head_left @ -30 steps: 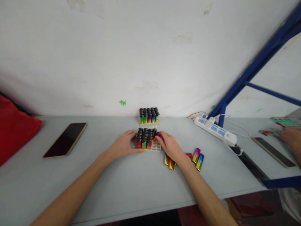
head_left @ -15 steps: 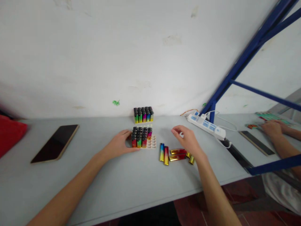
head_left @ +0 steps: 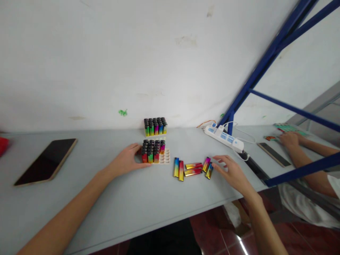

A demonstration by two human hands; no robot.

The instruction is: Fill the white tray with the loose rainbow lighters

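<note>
My left hand (head_left: 125, 160) grips the left end of a white tray (head_left: 166, 156), thumb along its front edge and fingers behind. Several upright lighters (head_left: 150, 151) with black tops and shiny coloured bodies fill the tray's left part; empty round holes show at its right. To the right of the tray, several shiny pieces shaped like lighter bodies (head_left: 193, 171) lie flat, in blue-yellow, red-gold and purple-gold. My right hand (head_left: 230, 170) is open, fingers apart, with its fingertips just right of a blue-gold piece (head_left: 209, 170).
Behind, a second tray of lighters (head_left: 155, 126) stands by the wall. A white power strip (head_left: 224, 137) with cables lies at the back right, beside a blue metal frame (head_left: 240, 97). A phone-like slab (head_left: 46, 161) lies at left. Another person's hands (head_left: 290, 139) are at far right.
My right hand has moved right and down, from above the loose pieces to beside the rightmost ones, and its fingers have spread. My left hand stays at the tray. The whole view has shifted slightly.
</note>
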